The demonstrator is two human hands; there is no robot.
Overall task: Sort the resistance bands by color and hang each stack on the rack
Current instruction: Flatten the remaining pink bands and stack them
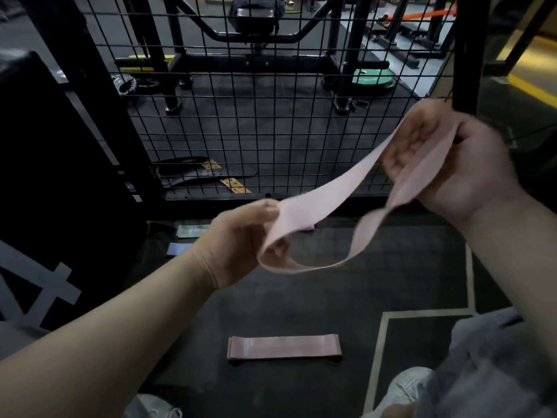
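Left grip (238,245) mid-frame pinches one end of pink band (319,206); right grip (458,167), upper right, curled round other end. 2nd pink band (284,347) flat on floor (301,303), btm center.

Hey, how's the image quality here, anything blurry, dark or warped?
Head view: motion blur smears the left hand, the right hand and the pale pink fabric loop band held between them; the folded pink band flat on the floor is sharp; lighting is dim, the left side near black; the wide lens bends the black wire mesh panel.
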